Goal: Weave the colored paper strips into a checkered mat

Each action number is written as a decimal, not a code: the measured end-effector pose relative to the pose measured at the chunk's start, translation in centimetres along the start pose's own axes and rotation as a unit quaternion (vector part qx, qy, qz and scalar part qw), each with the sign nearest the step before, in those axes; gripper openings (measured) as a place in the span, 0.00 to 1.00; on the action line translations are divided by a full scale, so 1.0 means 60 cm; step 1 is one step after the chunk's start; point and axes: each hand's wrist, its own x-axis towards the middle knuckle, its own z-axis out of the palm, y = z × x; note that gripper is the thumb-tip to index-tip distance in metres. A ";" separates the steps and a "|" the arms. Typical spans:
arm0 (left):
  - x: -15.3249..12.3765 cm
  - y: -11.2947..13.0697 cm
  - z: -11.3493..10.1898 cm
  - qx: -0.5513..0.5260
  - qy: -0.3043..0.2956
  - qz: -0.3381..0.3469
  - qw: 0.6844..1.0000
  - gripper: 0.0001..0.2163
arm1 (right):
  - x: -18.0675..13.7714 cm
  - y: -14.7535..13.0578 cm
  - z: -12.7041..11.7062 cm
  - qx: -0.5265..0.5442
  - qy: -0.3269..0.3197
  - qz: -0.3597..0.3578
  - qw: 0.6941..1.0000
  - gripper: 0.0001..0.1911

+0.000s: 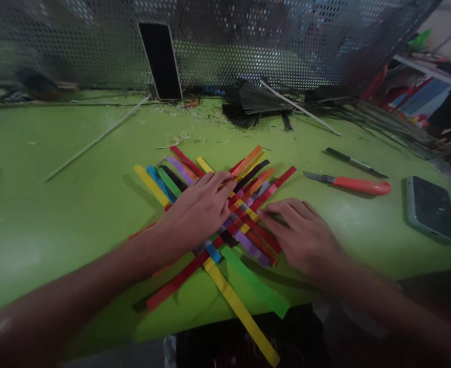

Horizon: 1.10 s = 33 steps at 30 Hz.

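Observation:
Strips in many colours, red, yellow, purple, orange, black, blue and green, cross over and under in a flat woven mat (244, 225) on the green table. Over its middle lies my left hand (202, 204), fingers bent and closed against the strips near the upper centre, covering part of the weave. My right hand (302, 237) is at the mat's right edge, thumb and forefinger pinched at the end of a strip. A long yellow strip (241, 309) hangs past the table's front edge, with a wide green strip (256, 281) beside it.
Right of the mat lie an orange-handled knife (359, 185), a dark slim tool (358, 162) and a phone (432, 209). Another phone (162, 61) leans on the perforated metal panel (225, 46). Thin sticks (95, 140), shavings and a bundle of black strips (264, 97) lie at the back.

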 end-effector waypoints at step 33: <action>0.017 0.000 0.008 -0.023 0.007 -0.100 0.995 0.16 | -0.007 -0.001 0.018 0.031 0.023 0.031 0.999 0.20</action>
